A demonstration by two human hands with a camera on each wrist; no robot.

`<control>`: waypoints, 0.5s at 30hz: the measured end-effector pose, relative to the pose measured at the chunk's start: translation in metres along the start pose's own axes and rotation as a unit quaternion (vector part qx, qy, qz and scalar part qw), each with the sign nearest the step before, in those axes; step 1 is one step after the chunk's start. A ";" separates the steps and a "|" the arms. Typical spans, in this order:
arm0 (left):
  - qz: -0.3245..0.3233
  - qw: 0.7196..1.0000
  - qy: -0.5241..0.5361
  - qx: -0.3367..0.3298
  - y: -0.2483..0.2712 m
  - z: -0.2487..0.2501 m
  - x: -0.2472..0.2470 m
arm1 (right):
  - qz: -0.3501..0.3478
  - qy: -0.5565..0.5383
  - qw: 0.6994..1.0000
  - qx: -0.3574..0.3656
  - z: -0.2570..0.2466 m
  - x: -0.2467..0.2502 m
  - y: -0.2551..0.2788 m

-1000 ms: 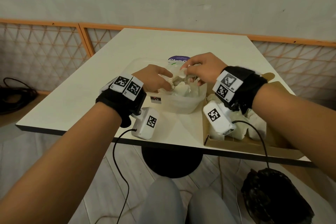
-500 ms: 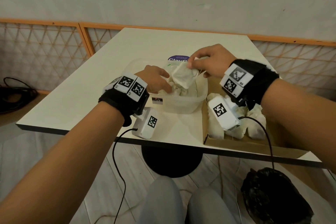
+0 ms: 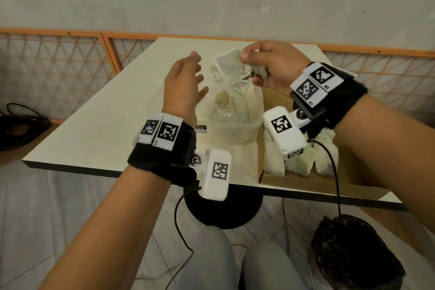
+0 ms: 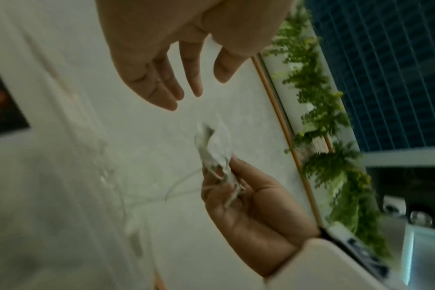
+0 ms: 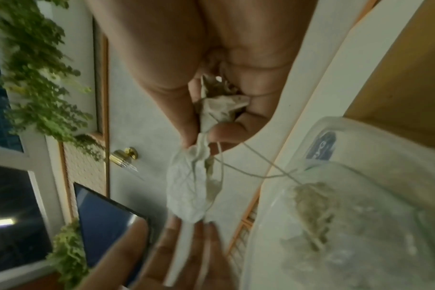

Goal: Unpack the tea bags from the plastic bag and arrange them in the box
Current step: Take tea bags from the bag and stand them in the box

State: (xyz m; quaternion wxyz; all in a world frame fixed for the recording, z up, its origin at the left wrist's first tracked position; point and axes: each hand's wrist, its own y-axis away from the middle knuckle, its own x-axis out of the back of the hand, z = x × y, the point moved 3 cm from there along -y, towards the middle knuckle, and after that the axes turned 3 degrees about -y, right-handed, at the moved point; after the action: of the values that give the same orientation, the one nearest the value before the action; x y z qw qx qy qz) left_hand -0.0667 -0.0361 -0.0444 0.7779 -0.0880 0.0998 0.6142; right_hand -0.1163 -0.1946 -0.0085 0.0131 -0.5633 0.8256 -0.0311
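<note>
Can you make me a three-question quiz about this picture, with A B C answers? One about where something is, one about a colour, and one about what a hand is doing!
1. Where is the cardboard box?
A. To the right of the clear plastic tub
B. On the floor
C. On top of the tub

2. What colour is the rail along the wall?
A. Blue
B. Orange
C. Green

3. What is the right hand doing?
A. Lying flat on the table
B. Hanging with nothing in it
C. Pinching a tea bag

Answers:
1 A, it sits on the table beside the tub's right side.
2 B, the rail is orange.
3 C, its fingers grip the tea bag above the tub, while the left hand is open.
</note>
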 end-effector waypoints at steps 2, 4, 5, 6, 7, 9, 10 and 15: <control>-0.087 0.990 0.075 0.087 0.010 -0.007 -0.011 | -0.039 -0.026 0.999 -0.001 -0.003 -0.006 0.005; -0.193 0.961 0.131 0.150 0.018 -0.011 -0.026 | -0.076 -0.022 0.997 0.002 0.000 -0.013 0.011; -0.224 0.948 0.155 0.167 0.021 -0.013 -0.033 | -0.089 0.001 0.996 0.011 0.002 -0.016 0.015; -0.235 0.937 0.183 0.182 0.023 -0.013 -0.040 | -0.096 0.047 0.994 0.030 0.005 -0.018 0.019; -0.235 0.928 0.211 0.196 0.025 -0.013 -0.046 | -0.094 0.112 0.988 0.054 0.006 -0.018 0.021; -0.237 0.912 0.253 0.219 0.028 -0.014 -0.055 | -0.080 0.255 0.960 0.089 0.009 -0.013 0.026; -0.240 0.908 0.258 0.229 0.029 -0.015 -0.060 | -0.074 0.332 0.935 0.098 0.011 -0.008 0.028; -0.235 0.909 0.233 0.252 0.036 -0.027 -0.090 | -0.085 0.318 0.940 0.086 0.015 0.026 0.052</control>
State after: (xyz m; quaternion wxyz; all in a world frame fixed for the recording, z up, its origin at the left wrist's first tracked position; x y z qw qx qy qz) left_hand -0.1230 -0.1192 -0.0475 0.8508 -0.0502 0.4059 0.3299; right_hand -0.1739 -0.2007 -0.0264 -0.2042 -0.5891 0.7296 -0.2810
